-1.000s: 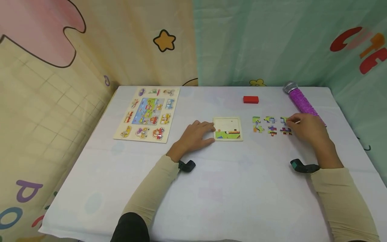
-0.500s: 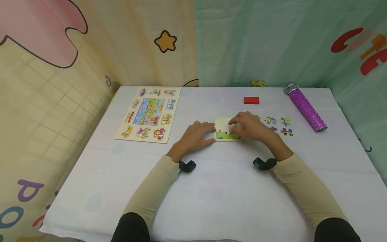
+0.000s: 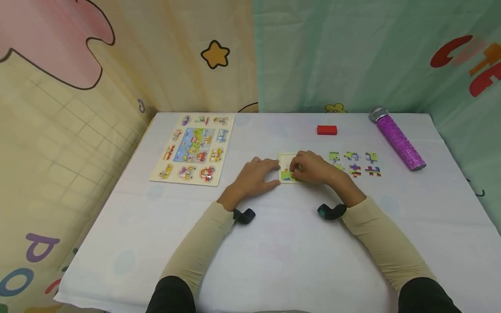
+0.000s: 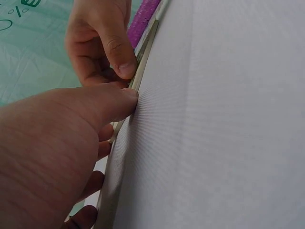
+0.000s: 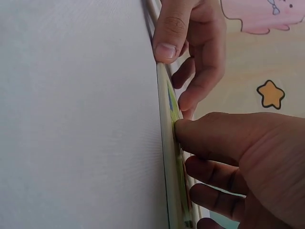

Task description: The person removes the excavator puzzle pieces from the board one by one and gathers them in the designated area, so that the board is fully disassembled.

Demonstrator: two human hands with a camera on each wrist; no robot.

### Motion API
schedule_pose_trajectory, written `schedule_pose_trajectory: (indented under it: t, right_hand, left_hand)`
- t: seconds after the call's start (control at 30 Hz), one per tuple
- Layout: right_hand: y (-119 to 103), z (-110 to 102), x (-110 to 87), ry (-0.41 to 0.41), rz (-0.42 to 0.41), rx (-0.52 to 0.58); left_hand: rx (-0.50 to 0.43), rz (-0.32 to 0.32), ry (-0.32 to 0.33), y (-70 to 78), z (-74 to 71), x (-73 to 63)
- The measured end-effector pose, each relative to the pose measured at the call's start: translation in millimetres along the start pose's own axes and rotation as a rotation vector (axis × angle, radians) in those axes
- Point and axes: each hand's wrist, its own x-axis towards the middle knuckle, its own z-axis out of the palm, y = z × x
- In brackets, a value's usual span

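Observation:
A small wooden jigsaw board [image 3: 287, 155] lies mid-table, with a green strip of fitted pieces [image 3: 285, 176] along its near side. My left hand [image 3: 254, 176] rests at the board's left edge, thumb at the near corner and forefinger farther up the rim. Over the board, my right hand [image 3: 314, 168] has curled fingers and pinches a jigsaw piece that its fingers mostly hide. In the right wrist view the right thumb [image 5: 205, 136] touches down by the green strip. From the left wrist view, the right fingertips stand just beyond the left thumb [image 4: 119, 100].
Several loose jigsaw pieces [image 3: 355, 170] lie in rows right of the board. Farther back are a red block [image 3: 326, 130] and a purple glitter microphone [image 3: 401, 142]. A larger picture puzzle [image 3: 192, 148] lies at the left. Printed curtains [image 3: 336, 52] hang behind the white table.
My right hand has travelled left from the loose pieces to the board, then slid slightly farther left and lower over it. My left hand stays at the board's edge.

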Motion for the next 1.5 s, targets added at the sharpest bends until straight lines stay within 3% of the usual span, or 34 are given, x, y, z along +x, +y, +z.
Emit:
schedule_pose_trajectory:
  t: [0.63, 1.17, 1.5]
  right_hand:
    - [4.1, 3.6, 0.3, 0.007, -0.077, -0.011]
    - [4.2, -5.3, -6.2, 0.001, -0.112, 0.204]
    - [14.6, -31.7, -17.1, 0.144, -0.115, 0.258]
  left_hand:
    - [0.027, 0.004, -0.011, -0.3, -1.7, 0.0]
    - [0.024, 0.025, -0.01, 0.9, -3.0, 2.0]
    - [0.019, 0.002, -0.016, 1.8, -1.5, 0.9]
